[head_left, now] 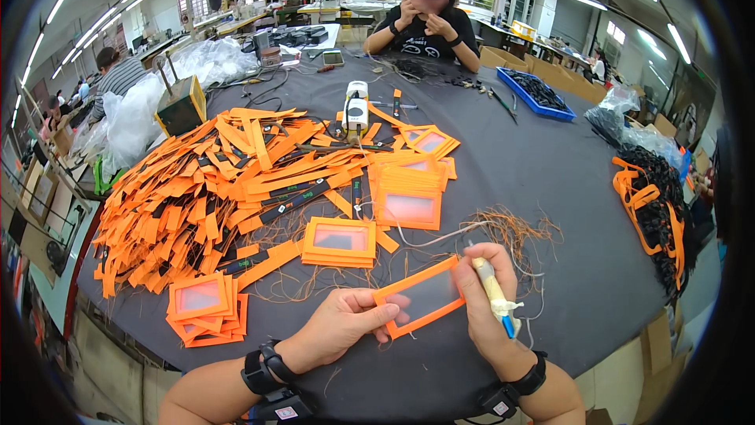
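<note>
Black wristbands (266, 368) low in frame; left hand (340, 327) and right hand (489, 307) fingers grasp an orange-bordered translucent plastic rectangle (429, 301), seemingly steadying it, the right also clasping a cream-and-blue rod-shaped tool (492, 290).

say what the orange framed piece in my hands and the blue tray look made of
Orange framed piece: matte border, perhaps fabric or soft plastic; its window is likely translucent plastic film, as your left hand shows hazily through. Blue tray: probably rigid plastic, from its even colour and straight walls.
</note>
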A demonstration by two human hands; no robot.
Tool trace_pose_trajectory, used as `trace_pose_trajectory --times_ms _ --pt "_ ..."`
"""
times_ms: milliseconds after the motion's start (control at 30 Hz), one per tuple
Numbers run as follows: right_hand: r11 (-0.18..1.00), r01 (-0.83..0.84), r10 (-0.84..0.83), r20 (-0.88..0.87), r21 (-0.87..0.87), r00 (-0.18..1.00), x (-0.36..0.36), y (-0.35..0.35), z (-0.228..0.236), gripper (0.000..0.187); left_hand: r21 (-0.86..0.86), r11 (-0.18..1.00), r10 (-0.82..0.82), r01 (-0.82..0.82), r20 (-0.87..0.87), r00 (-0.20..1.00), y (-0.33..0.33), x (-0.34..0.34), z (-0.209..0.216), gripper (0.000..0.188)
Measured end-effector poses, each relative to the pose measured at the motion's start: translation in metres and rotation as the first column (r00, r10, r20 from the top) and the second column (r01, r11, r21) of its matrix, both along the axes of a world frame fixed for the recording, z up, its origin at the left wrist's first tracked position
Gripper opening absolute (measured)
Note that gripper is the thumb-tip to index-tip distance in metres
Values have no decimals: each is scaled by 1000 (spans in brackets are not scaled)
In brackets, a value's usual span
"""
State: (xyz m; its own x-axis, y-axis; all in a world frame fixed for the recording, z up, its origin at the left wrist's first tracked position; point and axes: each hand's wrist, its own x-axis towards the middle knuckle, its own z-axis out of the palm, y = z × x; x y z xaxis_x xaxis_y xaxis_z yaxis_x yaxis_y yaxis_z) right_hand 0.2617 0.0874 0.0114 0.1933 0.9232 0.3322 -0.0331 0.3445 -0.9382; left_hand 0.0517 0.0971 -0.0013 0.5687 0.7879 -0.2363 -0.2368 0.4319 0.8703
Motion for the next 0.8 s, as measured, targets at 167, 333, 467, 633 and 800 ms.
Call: trace_pose_trajectory --times_ms 167,333,467,633,800 --pt "963 -56 -79 474 264 877 7 -5 11 15 159 986 65 -41 -153 986 -3 1 -7 27" --pt "959 -281 283 181 -32 942 -16 -21 9 15 253 967 83 -31 -198 977 -3 4 -10 23" --pt "949 -304 314 224 -80 923 -12 -18 -6 15 281 959 110 -47 -215 970 -3 6 -11 21" --pt "933 -353 360 260 -76 896 -17 -16 -2 17 302 953 84 -16 -213 974 -3 5 -11 19" --pt "933 -349 359 303 -91 883 -17 -14 -3 17 293 956 79 -12 -217 973 -3 5 -12 19"
